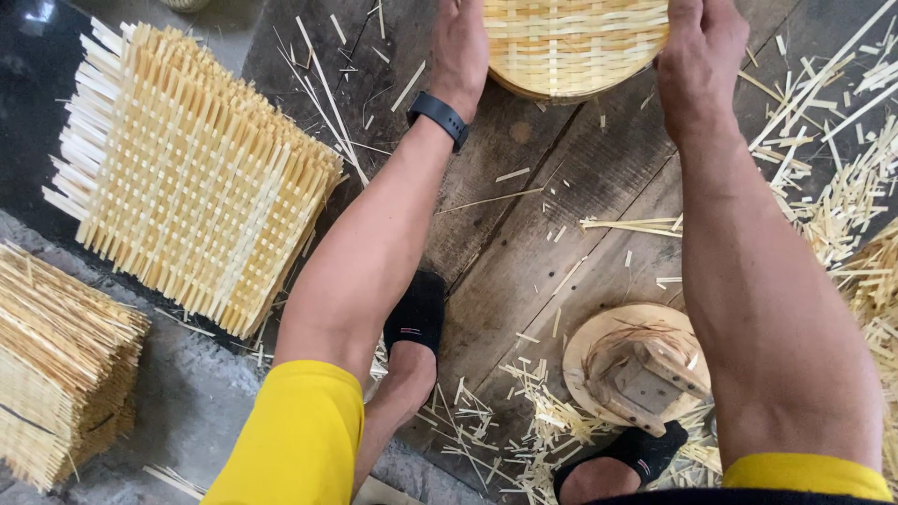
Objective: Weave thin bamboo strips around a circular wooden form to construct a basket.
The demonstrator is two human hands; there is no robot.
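Observation:
A round woven bamboo basket lies at the top of the head view on dark wooden boards. My left hand grips its left rim, and a black wristband sits on that wrist. My right hand grips the right rim. Both arms reach forward from yellow sleeves. The upper part of the basket is cut off by the frame edge.
A stack of square woven bamboo mats lies at left, another pile at lower left. A round wooden form sits between my feet in black sandals. Bamboo strips and offcuts litter the boards, thick at right.

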